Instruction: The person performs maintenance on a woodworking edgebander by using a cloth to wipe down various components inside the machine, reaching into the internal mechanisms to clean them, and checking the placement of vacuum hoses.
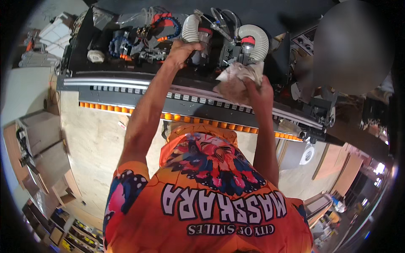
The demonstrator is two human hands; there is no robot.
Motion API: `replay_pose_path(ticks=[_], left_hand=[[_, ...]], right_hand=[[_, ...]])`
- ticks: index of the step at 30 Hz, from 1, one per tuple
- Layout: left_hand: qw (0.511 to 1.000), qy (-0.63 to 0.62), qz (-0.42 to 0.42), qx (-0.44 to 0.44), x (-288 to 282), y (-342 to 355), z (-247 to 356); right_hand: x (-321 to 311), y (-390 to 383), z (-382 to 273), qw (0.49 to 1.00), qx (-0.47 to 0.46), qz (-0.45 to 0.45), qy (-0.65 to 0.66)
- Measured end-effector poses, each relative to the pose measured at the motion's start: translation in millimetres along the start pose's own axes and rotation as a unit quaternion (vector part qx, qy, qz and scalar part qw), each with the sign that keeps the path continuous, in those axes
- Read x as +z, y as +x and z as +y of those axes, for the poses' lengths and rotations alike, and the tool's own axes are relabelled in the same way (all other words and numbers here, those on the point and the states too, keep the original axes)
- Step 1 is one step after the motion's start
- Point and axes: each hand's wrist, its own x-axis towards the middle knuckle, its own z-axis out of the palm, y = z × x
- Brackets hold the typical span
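While a stained cloth (233, 83) is clamped in the right hand (258, 90) over the metal rail (114, 82), the left hand (182, 54) is curled beyond that rail by a ribbed hose (191, 28), its grip unclear.

You wear a short-sleeved shirt (147, 225), bright orange shading to red-orange. Across its front sits a big multicoloured graphic (215, 162): navy, pink, red, blue and white, in feather- or wing-like shapes fanning outward. Beneath the graphic on your chest, seen upside down, a row of large white block lettering (236, 208) with thick dark outlines; a smaller line of lettering (230, 230) runs alongside, pale with dark edging. Your left sleeve (126, 189) shows butterfly-wing print: dark navy ground, white dots, pink-red patches, orange above. Your right sleeve (300, 211) shows partly, orange-red with dark patches. Your forearms (145, 114) and hands (183, 54) are bare.
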Motion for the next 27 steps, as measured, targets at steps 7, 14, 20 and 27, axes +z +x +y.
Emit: replay_pose_path(ticks=[7, 14, 20, 27], left_hand=[[0.989, -0.052, -0.138, -0.006, -12.9, 18.5, 7.0], [0.966, -0.088, -0.202, -0.132, -18.8, 24.7, 16.4], [0.962, -0.098, -0.227, -0.116, -18.6, 35.1, 28.7], [0.954, -0.042, -0.233, -0.183, -28.9, 39.0, 28.8]], right_hand=[[122.9, 65.9, 72.3, 0.982, 0.045, -0.039, -0.179], [210.3, 56.5, 18.3, 0.688, 0.426, 0.044, 0.586], [236.0, 76.6, -37.5, 0.55, 0.39, 0.165, 0.72], [234.3, 67.7, 2.7, 0.598, 0.462, 0.068, 0.652]])
